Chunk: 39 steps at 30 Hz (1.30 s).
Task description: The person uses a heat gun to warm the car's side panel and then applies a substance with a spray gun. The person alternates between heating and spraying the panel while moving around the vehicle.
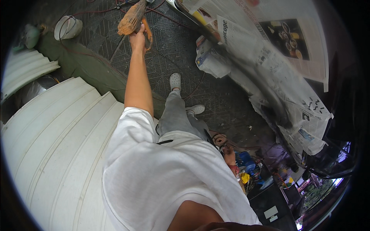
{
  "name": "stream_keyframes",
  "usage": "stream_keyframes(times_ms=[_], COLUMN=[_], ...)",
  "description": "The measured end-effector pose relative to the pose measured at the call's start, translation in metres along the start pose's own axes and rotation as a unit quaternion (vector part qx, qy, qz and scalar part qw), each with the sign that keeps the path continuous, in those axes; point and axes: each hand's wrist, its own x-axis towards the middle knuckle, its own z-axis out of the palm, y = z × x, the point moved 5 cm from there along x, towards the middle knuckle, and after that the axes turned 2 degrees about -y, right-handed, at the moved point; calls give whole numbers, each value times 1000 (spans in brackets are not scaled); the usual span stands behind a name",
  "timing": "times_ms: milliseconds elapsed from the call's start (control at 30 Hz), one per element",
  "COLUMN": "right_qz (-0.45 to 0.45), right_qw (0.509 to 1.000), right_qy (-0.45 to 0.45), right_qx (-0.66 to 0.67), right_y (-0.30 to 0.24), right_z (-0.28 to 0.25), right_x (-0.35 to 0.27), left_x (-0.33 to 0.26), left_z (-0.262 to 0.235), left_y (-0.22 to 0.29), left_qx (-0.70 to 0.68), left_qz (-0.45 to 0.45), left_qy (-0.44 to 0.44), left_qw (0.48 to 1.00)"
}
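My left arm stretches out to the far side of the view. At its end my left hand (138,39) is closed around the handle of a dusty orange power tool (132,17) with a loop-shaped grip and a grey front end. The tool is held above a dark grated floor mat (102,32). By my right hip hangs my right hand (229,157), with something red at the wrist. Its fingers are dark and small in the view, so their grip does not show. A round brownish thing (219,139) is just beside them.
A vehicle body masked with newspaper (266,65) runs along the right. White ribbed panels (58,142) curve along the left. A white bucket (69,27) stands at the far left, and a thin red hose (86,57) crosses the floor. A blue container (248,161) sits among clutter.
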Motion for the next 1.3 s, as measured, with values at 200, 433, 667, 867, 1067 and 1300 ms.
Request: stream_keyframes(times_ms=[200,433,667,867,1067,1300], right_qz=[-50,-56,-41,19,59,-112], right_qw=[996,994,992,992,987,927], right_qy=[7,26,74,75,50,166], right_qx=[77,90,95,104,137,316], right_y=[38,81,175,218,271,201], right_z=[7,12,23,13,22,-19], right_x=[9,13,7,-13,-13,27], left_x=[-45,-144,-257,-374,-409,-439], left_z=[12,35,76,129,129,126], left_y=[12,-48,-106,-125,-133,-135], left_qx=[269,347,380,390,215,112], left_qz=[76,75,104,47,-63,-136], left_qy=[-67,-155,-221,-332,-353,-253], left_qw=[958,922,892,858,909,951])
